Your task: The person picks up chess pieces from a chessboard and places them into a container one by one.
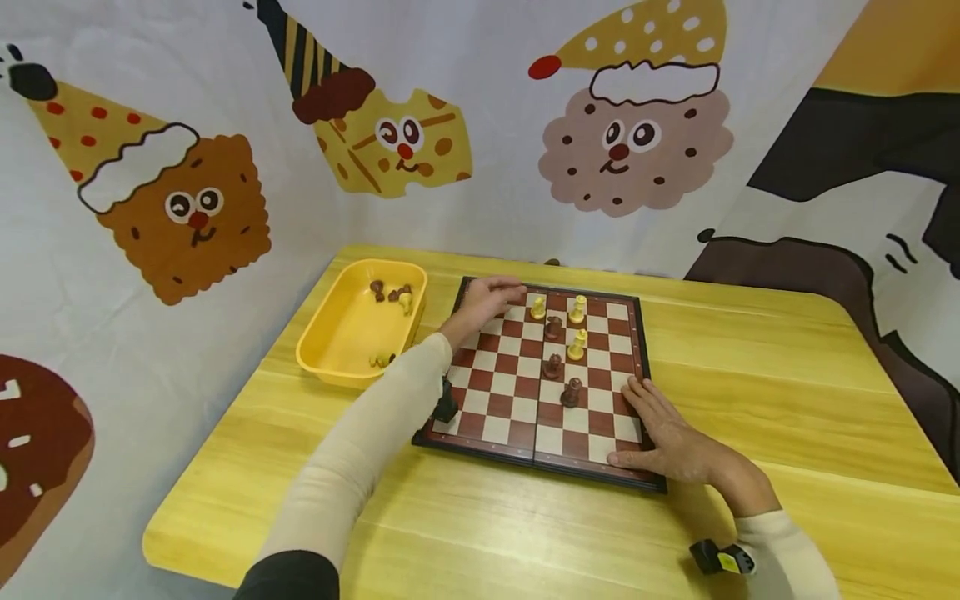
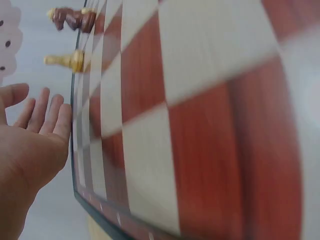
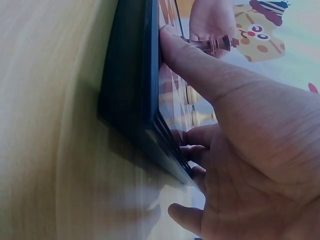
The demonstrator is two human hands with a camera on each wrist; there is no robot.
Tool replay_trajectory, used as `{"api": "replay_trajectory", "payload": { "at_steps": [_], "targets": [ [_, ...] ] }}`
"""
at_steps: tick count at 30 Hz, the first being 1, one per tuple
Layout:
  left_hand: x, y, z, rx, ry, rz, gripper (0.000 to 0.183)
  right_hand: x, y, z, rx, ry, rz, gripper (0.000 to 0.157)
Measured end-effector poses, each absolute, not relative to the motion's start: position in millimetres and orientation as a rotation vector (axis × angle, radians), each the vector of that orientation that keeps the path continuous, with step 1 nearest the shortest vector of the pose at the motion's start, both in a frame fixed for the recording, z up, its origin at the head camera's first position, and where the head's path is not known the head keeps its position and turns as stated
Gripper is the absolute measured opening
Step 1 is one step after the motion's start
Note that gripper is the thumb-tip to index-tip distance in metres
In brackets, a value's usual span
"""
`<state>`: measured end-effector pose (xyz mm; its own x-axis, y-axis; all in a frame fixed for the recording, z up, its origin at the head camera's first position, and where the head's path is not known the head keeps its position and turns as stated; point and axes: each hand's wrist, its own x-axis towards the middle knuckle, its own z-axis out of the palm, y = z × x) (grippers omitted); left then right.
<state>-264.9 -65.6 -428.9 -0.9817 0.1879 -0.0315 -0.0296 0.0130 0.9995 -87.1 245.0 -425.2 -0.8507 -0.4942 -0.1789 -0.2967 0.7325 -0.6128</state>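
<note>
Past the black sleeve [image 1: 288, 575], guide the left hand [image 1: 486, 303], empty and loose-fingered, clear of the yellow chess piece [image 1: 537, 309]; steady the folding chessboard [image 1: 495, 383] lightly with the extended, non-gripping right hand [image 1: 681, 440].

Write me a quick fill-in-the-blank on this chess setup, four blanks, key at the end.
1. From the person's side, the tray stands to the ____ of the chessboard.
2. In the head view, ____ yellow pieces stand on the chessboard.
3. The left hand, palm visible in its wrist view, holds ____.
4. In the head view, the chess piece nearest the right hand is coloured ____.

Missing words: left; three; nothing; brown.
</note>
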Motion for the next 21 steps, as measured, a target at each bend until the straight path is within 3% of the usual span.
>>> {"api": "replay_trajectory", "payload": {
  "at_steps": [8, 21],
  "targets": [
    [-260, -42, -437, 0.233, 2.344, 1.826, 0.028, -83, 247, -430, -0.596, 2.581, -0.871, 0.112],
    [-267, -28, -437, 0.188, 2.444, 1.776, 0.023, -84, 248, -432, -0.614, 2.628, -0.912, 0.11]
  ]
}}
